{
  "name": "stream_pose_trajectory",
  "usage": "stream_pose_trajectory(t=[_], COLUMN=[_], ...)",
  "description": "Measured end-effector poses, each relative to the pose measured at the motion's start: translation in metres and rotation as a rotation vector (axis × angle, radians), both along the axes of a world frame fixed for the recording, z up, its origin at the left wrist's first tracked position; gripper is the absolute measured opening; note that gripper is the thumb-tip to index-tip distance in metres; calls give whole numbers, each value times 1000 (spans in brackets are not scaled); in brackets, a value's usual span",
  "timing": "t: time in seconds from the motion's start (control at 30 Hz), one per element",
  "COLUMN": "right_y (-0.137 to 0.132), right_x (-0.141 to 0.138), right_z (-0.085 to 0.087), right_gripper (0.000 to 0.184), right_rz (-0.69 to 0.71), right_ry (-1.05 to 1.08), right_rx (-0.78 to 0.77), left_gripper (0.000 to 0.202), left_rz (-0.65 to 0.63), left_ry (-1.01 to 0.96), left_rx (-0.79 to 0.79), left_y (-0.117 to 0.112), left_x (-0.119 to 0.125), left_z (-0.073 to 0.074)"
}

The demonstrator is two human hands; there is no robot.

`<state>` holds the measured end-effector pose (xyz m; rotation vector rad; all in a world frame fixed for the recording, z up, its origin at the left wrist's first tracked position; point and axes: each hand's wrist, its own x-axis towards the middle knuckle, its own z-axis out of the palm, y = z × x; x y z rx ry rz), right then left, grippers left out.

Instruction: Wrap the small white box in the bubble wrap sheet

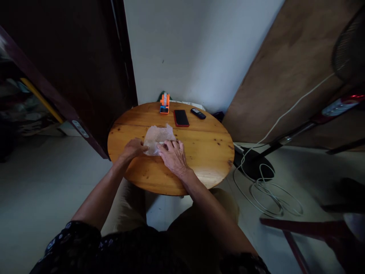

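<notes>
On the round wooden table lies a crumpled, translucent whitish sheet (158, 135) that looks like thin plastic or bubble wrap. My left hand (134, 147) is closed, pinching the sheet's left edge between thumb and fingers. From the right, my right hand (173, 156) reaches over the sheet's near right part, its fingers bent and closed on it. My right fingers cover that corner, so whether anything is inside the sheet cannot be seen.
Behind the sheet on the table (205, 152) are an orange tape dispenser (164, 103), a dark phone with a red edge (181, 118) and a small keypad phone (197, 113). At right stand a fan (339, 104) and coiled white cable (273, 190) on the floor.
</notes>
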<state>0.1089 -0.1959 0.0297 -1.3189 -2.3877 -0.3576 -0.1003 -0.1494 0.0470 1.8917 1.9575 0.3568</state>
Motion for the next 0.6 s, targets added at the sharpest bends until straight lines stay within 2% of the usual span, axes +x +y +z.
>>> stream_pose_trajectory(t=[0.23,0.43,0.6], right_y=[-1,0,-2], right_x=[0,-1,-1], right_z=[4,4,6], right_gripper=[31,26,27], right_rz=[17,19,21], right_ry=[19,30,29], right_rx=[11,23,10], left_gripper=[20,10,11], left_rz=[46,128,104], left_ry=[-344,-788,-908], left_rx=[97,-79,-136], left_y=[-1,-3,-7], left_x=[6,36,44], left_z=[2,13,17])
